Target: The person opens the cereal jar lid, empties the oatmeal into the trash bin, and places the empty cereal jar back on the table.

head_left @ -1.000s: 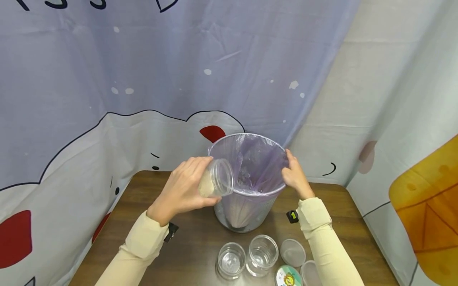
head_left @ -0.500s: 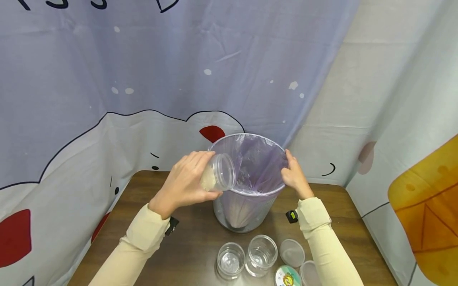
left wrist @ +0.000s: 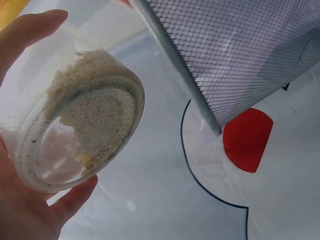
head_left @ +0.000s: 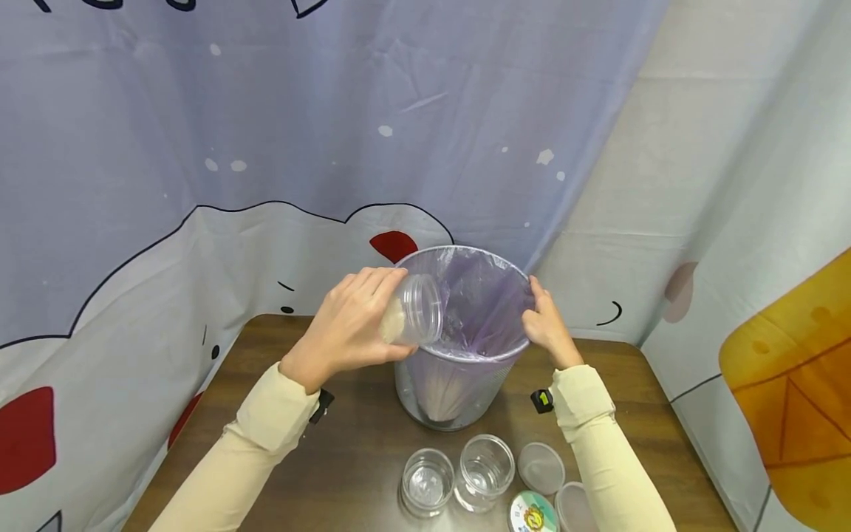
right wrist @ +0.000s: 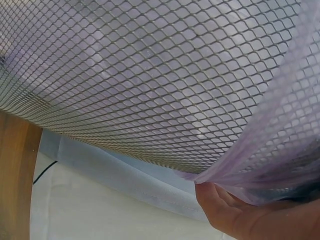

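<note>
In the head view my left hand (head_left: 349, 325) grips a clear plastic jar (head_left: 425, 307) tipped toward its mouth at the left rim of a mesh wastebasket (head_left: 492, 380). Pale, rice-like grains (left wrist: 102, 117) lie along the jar's lower side and bottom in the left wrist view. A thin purple bin bag (head_left: 492, 310) lines the basket and folds over its rim. On the right side my right hand (head_left: 548, 325) holds the basket by its rim. The right wrist view shows its fingers (right wrist: 220, 207) at the gathered edge of the bag.
Two open clear jars (head_left: 428, 484) (head_left: 487, 473) stand on the wooden table (head_left: 346, 458) in front of the basket. Beside them lie translucent lids (head_left: 541, 468) and a green printed lid (head_left: 534, 513). A patterned curtain (head_left: 319, 133) hangs close behind.
My left hand has raised the jar and shifted it slightly right, farther over the basket's rim, tilting it more. The right hand stays on the rim.
</note>
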The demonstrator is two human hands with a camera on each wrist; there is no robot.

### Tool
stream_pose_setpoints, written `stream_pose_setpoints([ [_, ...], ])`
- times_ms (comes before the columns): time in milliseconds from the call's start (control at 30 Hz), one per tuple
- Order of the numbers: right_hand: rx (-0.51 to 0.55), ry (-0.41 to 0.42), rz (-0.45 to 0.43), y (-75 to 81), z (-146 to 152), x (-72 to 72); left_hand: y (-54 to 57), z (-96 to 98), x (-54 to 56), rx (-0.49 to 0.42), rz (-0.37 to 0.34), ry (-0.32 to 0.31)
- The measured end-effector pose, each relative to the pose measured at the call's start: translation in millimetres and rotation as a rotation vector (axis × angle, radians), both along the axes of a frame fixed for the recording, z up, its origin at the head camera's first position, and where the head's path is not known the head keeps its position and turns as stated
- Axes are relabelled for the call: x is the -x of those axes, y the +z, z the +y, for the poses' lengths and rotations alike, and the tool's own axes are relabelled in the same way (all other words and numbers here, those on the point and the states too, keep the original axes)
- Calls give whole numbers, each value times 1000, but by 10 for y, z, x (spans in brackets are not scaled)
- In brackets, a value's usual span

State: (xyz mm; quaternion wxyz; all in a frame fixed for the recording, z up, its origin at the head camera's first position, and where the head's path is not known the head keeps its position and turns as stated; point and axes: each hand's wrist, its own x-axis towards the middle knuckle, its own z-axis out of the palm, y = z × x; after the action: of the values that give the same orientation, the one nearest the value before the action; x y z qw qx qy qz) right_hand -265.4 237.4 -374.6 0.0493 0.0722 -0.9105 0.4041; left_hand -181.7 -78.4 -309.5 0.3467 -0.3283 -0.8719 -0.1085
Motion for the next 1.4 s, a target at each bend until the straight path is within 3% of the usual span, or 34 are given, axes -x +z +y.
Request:
stream_pose_setpoints([
  [600,-7,-9,-14,7,7,-5,120,59,96,108,7,50],
  [1100,-24,-14,-2,-4,-4,-14,136,134,155,217,25,145],
  [1400,-18,-12,-1,-3,-21,-14,138,169,201,264,44,140],
])
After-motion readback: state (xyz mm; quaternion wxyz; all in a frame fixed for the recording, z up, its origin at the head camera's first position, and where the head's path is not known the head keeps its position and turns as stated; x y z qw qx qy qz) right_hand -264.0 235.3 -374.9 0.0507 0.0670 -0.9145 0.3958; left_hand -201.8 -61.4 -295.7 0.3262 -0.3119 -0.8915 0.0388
